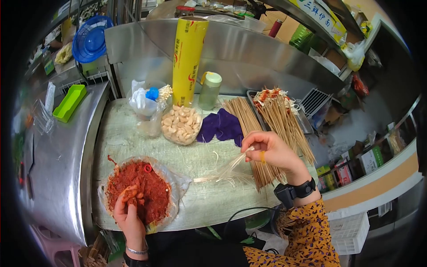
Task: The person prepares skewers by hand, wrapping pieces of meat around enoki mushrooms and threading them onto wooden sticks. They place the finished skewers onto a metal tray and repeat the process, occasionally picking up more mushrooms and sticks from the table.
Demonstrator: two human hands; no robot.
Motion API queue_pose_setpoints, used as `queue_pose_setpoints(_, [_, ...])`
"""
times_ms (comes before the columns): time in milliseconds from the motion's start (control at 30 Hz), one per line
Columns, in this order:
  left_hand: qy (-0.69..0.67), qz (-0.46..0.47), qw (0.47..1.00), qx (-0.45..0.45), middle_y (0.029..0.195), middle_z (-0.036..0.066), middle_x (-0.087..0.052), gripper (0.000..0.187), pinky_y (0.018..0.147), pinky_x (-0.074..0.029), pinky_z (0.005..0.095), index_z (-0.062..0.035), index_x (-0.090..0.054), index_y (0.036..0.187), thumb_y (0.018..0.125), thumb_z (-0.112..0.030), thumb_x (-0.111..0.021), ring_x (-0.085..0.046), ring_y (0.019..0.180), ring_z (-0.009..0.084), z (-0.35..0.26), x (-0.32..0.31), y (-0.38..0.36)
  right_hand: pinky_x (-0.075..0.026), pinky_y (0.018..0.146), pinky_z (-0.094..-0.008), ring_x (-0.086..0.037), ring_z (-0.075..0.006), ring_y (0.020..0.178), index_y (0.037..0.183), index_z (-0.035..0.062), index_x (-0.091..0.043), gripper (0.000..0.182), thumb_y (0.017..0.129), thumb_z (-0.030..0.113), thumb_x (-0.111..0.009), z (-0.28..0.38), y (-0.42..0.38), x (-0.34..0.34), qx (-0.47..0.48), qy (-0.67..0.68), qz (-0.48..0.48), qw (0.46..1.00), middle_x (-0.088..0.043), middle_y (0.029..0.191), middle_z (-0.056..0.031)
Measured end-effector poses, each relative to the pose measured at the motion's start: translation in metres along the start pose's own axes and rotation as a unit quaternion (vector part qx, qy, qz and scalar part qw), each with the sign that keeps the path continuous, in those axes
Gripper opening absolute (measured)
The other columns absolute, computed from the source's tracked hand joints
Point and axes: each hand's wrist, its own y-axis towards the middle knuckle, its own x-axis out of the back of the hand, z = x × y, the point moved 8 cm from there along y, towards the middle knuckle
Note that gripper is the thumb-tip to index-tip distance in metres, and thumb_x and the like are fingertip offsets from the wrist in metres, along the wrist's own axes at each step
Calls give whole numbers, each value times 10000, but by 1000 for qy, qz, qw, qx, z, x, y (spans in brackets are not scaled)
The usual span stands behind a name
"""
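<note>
At the far left a lime-green plastic tray [69, 103] lies on the steel counter. On the pale table [129, 138], a clear plastic bag of red chilli seasoning [141, 189] sits open near the front edge; the left hand [129, 212] is sunk in it, fingers [130, 194] curled around a pinch of coated pieces. Behind stands a clear bag of pale garlic cloves [181, 125] and an upright yellow roll of cling film [188, 58]. A thin bundle of pale enoki strands [227, 171] runs up to the right hand [272, 151], whose fingers pinch its top end. Beneath that hand lie bamboo skewers [255, 133].
</note>
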Motion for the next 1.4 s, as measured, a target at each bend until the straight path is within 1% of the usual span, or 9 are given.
queue_pose_setpoints(400, [49, -14, 999, -18, 967, 77, -622, 278, 752, -458, 243, 34, -589, 1066, 794, 45, -532, -581, 837, 132, -23, -15, -1, -479, 685, -206, -606, -81, 755, 850, 12, -598, 68, 802, 17, -645, -9, 2, -16, -19, 15, -11, 1000, -607, 786, -5])
queue_pose_setpoints(467, [259, 81, 953, -133, 876, 74, -617, 252, 711, -446, 240, 34, -628, 988, 738, 47, -593, -569, 787, 137, -54, -42, 1, -472, 661, -224, -575, -89, 738, 815, 18, -612, 54, 781, -3, -648, 20, 3, -29, 38, -55, 9, 998, -592, 776, -5])
queue_pose_setpoints(667, [186, 291, 938, -29, 712, 34, -569, 427, 547, -432, 196, 1, -587, 1115, 698, 59, -655, -534, 607, 64, -54, -126, -6, -467, 638, -258, -570, -127, 735, 806, 13, -616, 93, 734, -42, -640, 65, 9, -87, 166, -161, 90, 969, -583, 816, -43])
queue_pose_setpoints(867, [279, 328, 893, -129, 701, 35, -563, 325, 543, -437, 209, 12, -592, 1066, 746, 29, -647, -523, 586, 56, -51, -136, -13, -498, 683, -239, -595, -120, 751, 825, 6, -615, 90, 743, -26, -634, 60, 12, -117, 142, -57, 123, 981, -579, 824, -47])
queue_pose_setpoints(967, [267, 291, 917, -65, 743, 43, -595, 276, 568, -450, 213, 28, -590, 1045, 770, 43, -605, -545, 636, 65, -42, -121, -9, -501, 698, -245, -601, -116, 781, 827, 4, -619, 84, 750, -26, -633, 40, 12, -115, 137, -22, 72, 988, -589, 846, -47])
queue_pose_setpoints(1033, [-7, 255, 954, 155, 811, 58, -623, 259, 593, -470, 218, 44, -578, 1053, 795, 61, -555, -572, 680, 85, -18, -109, -10, -492, 700, -252, -607, -135, 791, 823, 14, -624, 101, 734, -24, -650, 28, 10, -112, 149, 23, 14, 988, -608, 866, -50])
queue_pose_setpoints(1200, [-98, 213, 958, 168, 863, 74, -633, 219, 629, -489, 234, 42, -580, 996, 796, 80, -502, -595, 705, 113, -17, -103, -9, -486, 710, -273, -616, -197, 782, 799, 38, -634, 118, 701, -11, -678, 31, 2, -124, 233, -64, -44, 969, -624, 823, -49])
queue_pose_setpoints(1300, [-115, 189, 964, 145, 881, 75, -632, 202, 662, -496, 240, 36, -576, 983, 799, 77, -503, -605, 739, 121, -15, -96, -6, -478, 764, -280, -598, -190, 891, 912, 38, -626, 223, 702, -1, -689, 27, 2, -135, 249, -79, 14, 965, -608, 959, -69])
queue_pose_setpoints(1400, [-168, 151, 968, 110, 915, 69, -622, 208, 687, -493, 233, 34, -551, 1026, 821, 59, -527, -606, 786, 114, -20, -90, -1, -456, 843, -291, -535, -176, 1041, 1144, 57, -546, 465, 710, 9, -706, 6, 5, -122, 226, -17, -115, 967, -536, 1144, -79])
